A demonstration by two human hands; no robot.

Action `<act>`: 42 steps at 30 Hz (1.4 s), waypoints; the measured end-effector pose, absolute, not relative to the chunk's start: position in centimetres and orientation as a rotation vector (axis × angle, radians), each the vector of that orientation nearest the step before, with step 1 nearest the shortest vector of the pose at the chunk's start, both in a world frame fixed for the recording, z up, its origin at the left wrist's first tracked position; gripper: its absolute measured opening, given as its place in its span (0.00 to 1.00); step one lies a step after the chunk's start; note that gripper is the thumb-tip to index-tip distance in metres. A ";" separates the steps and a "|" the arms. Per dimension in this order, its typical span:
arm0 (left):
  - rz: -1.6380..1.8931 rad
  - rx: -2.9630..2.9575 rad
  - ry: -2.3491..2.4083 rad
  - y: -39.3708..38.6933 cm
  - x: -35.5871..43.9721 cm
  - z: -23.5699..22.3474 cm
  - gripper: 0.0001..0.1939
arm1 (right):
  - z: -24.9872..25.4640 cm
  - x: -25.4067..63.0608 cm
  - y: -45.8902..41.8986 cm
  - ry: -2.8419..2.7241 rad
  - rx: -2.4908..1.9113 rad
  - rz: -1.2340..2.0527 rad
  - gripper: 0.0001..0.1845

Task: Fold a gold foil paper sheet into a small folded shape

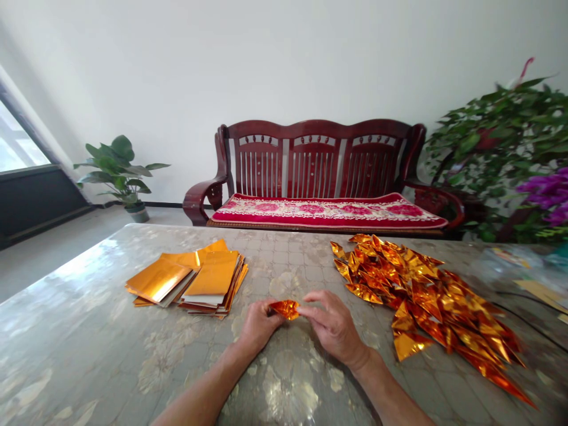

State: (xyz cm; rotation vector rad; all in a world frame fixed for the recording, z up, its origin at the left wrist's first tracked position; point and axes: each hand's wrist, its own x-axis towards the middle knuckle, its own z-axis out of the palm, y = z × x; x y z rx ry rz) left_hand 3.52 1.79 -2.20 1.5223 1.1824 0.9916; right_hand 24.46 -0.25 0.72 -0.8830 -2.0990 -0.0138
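Observation:
Between my hands is a small folded gold foil paper ingot (286,309), just above the table. My left hand (261,322) is closed on its left end, thumb and fingers pinching it. On its right end, the thumb and forefinger of my right hand (332,325) pinch the tip, with the other fingers bent. Left of my hands lie stacks of flat gold foil paper sheets (210,272), some showing pale undersides. To the right spreads a heap of folded gold foil pieces (417,290), pointed at their ends.
A patterned cover lies over the table (110,355). Clear plastic (506,263) and a dark cable (532,322) lie at the right. Beyond the table stand a dark red wooden bench (310,168), a potted plant (118,168) and leafy greenery (501,142).

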 end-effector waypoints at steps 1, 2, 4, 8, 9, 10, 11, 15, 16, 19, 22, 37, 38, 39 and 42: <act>0.980 1.528 1.190 1.8 3.6 -2.2 0.09 | 0.8 24.5 -0.3 -2.118 -0.890 -0.022 0.21; 0.963 1.541 1.201 1.7 3.6 -2.1 0.09 | 0.9 24.5 -0.3 -2.138 -0.903 -0.025 0.19; 0.922 1.608 1.225 1.7 3.4 -1.8 0.09 | 1.2 24.6 -0.3 -2.167 -0.939 -0.015 0.16; 0.910 1.794 1.154 1.9 2.1 -0.9 0.18 | 1.3 25.0 -0.1 -2.160 -1.006 0.037 0.13; 0.951 1.804 1.119 1.9 1.7 -0.6 0.23 | 1.3 25.1 -0.1 -2.156 -1.019 0.050 0.12; 0.984 1.832 1.089 1.9 1.3 -0.4 0.26 | 1.2 25.2 0.0 -2.157 -1.028 0.063 0.12; 1.002 1.874 1.063 1.8 1.0 -0.1 0.27 | 1.2 25.2 0.1 -2.162 -1.033 0.075 0.12; 0.972 2.095 0.922 1.4 0.3 1.0 0.21 | 0.9 25.4 0.2 -2.191 -1.046 0.144 0.12; 0.960 2.132 0.896 1.3 0.2 1.2 0.19 | 0.8 25.5 0.2 -2.193 -1.050 0.168 0.11; 0.903 2.205 0.886 1.3 0.1 1.4 0.14 | 0.8 25.5 0.2 -2.198 -1.059 0.235 0.11; 0.857 2.222 0.907 1.5 0.1 1.0 0.12 | 0.8 25.5 0.0 -2.203 -1.066 0.304 0.10; 0.806 2.071 1.133 1.4 1.1 -0.2 0.08 | 0.6 25.3 0.0 -2.070 -1.097 0.643 0.08; 0.813 2.072 1.119 1.4 1.2 -0.2 0.08 | 0.6 25.2 0.0 -2.070 -1.101 0.654 0.08; 0.820 2.073 1.102 1.3 1.2 -0.2 0.09 | 0.7 25.2 -0.1 -2.071 -1.106 0.663 0.08; 0.842 2.071 1.067 1.2 1.5 -0.2 0.08 | 0.6 25.1 -0.1 -2.080 -1.106 0.676 0.07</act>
